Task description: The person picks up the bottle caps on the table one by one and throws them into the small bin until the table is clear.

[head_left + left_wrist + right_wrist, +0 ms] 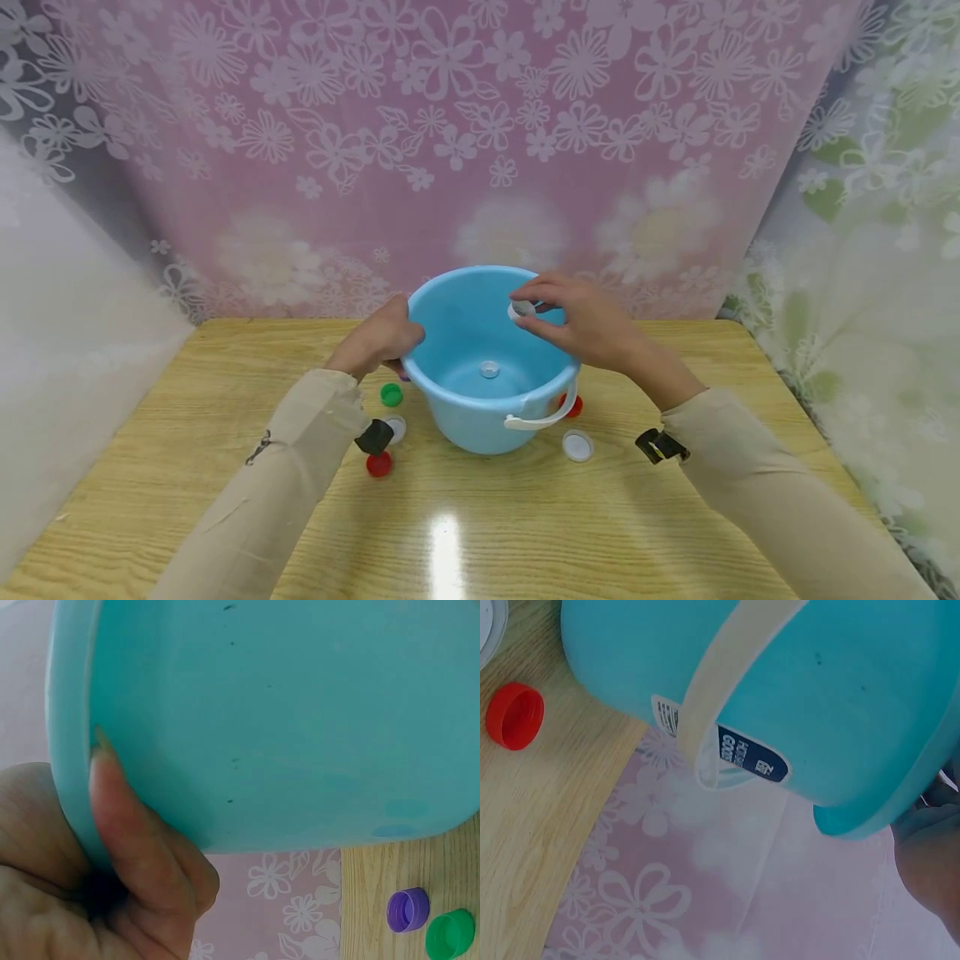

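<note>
A light blue bucket [480, 427] stands upright on the table, its white handle [542, 419] hanging down at the front right. My left hand [381, 337] grips the bucket's left rim; the left wrist view shows the fingers [146, 847] against the outer wall. Above the right part of the opening, my right hand [588, 321] pinches a white bottle cap [521, 310] between thumb and fingers. Another white cap [489, 369] lies on the bucket's floor. In the right wrist view the bucket's rim hides much of that hand.
Left of the bucket lie a green cap [391, 395], a purple cap [408, 910], a white cap [396, 428] and a red cap [379, 464]. A red cap [515, 716] and a white cap [577, 446] lie on its right. A flowered curtain [495, 167] hangs behind the wooden table [600, 533].
</note>
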A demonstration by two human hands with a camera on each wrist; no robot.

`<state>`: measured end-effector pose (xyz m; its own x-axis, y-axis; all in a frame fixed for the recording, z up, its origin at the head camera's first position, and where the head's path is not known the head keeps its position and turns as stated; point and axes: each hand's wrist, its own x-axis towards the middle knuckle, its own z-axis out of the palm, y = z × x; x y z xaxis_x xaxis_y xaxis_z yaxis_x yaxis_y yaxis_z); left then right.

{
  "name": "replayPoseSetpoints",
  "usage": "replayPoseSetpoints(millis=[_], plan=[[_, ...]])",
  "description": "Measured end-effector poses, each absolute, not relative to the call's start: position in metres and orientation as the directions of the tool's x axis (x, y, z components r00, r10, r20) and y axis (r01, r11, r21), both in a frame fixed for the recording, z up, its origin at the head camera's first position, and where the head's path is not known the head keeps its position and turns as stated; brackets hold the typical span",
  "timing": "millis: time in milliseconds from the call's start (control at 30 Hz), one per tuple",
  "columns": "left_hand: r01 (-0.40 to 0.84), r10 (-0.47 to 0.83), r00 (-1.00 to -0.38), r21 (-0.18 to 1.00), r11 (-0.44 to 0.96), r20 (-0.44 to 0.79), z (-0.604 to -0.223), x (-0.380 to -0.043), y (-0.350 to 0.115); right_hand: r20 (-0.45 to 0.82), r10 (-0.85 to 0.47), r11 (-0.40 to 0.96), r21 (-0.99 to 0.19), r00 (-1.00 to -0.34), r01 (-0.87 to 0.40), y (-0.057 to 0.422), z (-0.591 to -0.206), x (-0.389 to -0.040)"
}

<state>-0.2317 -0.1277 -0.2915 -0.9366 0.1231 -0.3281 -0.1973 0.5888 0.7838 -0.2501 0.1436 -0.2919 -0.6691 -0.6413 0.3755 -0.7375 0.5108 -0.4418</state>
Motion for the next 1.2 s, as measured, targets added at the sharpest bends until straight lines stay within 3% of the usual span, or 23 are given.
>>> replayPoseSetpoints(millis=[600,1200], plan=[[-0.203,0.108,-0.936,0.766,0.610,-0.334,-0.291,-0.233,-0.128,0.383,-0.658,0.482,-0.447,-0.648,-0.754,0.132,-0.303,-0.252],[-0.202,0.113,-0.935,0.766,0.610,-0.336,-0.293,-0.233,-0.128,0.284,-0.664,0.532,-0.470,-0.691,-0.704,0.130,-0.301,-0.252]])
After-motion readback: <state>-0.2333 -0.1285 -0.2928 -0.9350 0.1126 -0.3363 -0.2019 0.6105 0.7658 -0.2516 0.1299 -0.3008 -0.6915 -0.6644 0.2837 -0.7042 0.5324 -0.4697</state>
